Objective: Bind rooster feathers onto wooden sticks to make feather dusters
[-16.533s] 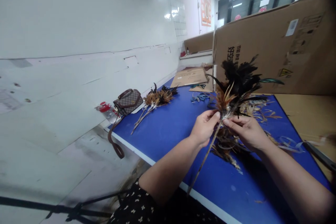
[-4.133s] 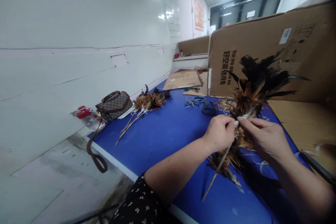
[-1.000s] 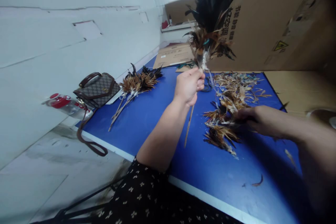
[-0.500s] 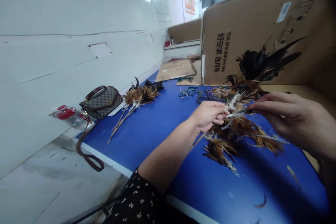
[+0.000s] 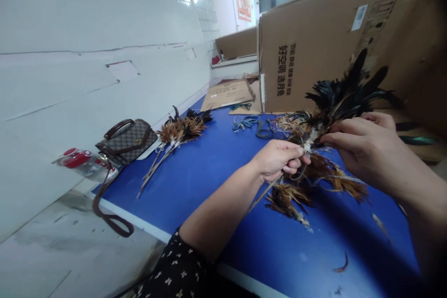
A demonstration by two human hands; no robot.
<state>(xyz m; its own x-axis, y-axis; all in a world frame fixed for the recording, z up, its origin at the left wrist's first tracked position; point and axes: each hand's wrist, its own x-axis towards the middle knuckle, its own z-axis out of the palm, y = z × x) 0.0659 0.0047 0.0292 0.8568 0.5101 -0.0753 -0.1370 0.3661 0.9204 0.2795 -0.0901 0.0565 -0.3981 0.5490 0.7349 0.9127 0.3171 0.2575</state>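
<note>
My left hand (image 5: 279, 160) is closed around a thin stick, at the pale bound base of a feather bundle (image 5: 337, 98). Dark, glossy feathers fan up and to the right from that base. My right hand (image 5: 363, 144) pinches at the lower part of the same bundle, close beside my left fingertips; what exactly lies between its fingers is partly hidden. Brown feathers (image 5: 288, 200) lie on the blue table (image 5: 202, 181) below my hands. Two or more finished-looking feather sticks (image 5: 183, 128) rest at the left of the table.
A patterned handbag (image 5: 129, 142) and a clear bottle with a red cap (image 5: 85, 163) are at the left edge. Blue ties (image 5: 245, 122) and flat cardboard (image 5: 228, 95) lie farther back. A large cardboard box (image 5: 314, 42) stands behind my hands.
My right hand has moved in from the right to the bundle's base. The dark feathers now stand fuller and spread wider. The camera view has shifted slightly.
</note>
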